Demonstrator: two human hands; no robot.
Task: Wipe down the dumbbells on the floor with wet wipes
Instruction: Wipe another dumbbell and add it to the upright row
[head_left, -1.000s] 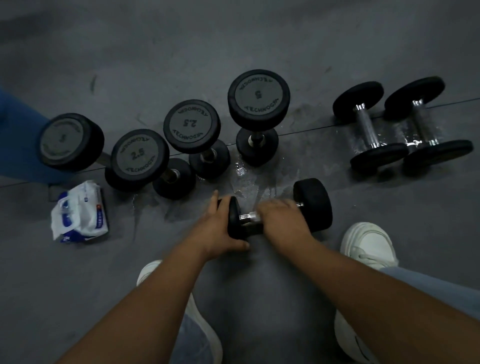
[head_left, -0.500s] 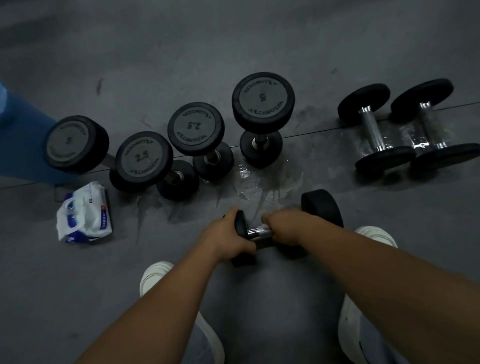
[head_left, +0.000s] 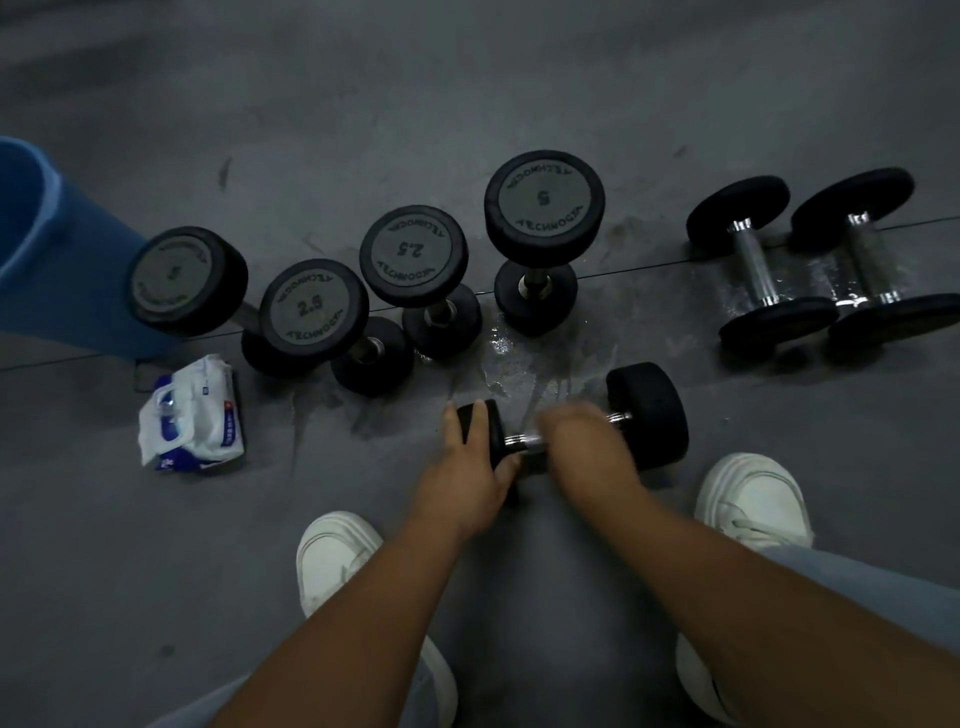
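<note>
A black dumbbell (head_left: 647, 413) lies on its side on the grey floor in front of me. My left hand (head_left: 470, 470) grips its left weight head. My right hand (head_left: 584, 441), blurred by motion, is curled over the chrome handle; a wipe under it cannot be seen. Several dumbbells stand on end in a row behind, marked 2.5 (head_left: 311, 309), 2.5 (head_left: 413, 249) and 5 (head_left: 543, 200). Two more dumbbells (head_left: 753, 265) (head_left: 862, 260) lie on their sides at the right. A white and blue wet wipe pack (head_left: 195, 413) lies at the left.
A blue bucket (head_left: 47, 244) stands at the far left, behind an upright dumbbell (head_left: 184, 280). A wet patch (head_left: 524, 358) shines on the floor just beyond the held dumbbell. My white shoes (head_left: 337, 561) (head_left: 750, 499) flank my arms.
My right hand has slid back and forth along the handle and now sits toward its right part. The left hand keeps its grip on the left head. The view shifted slightly.
</note>
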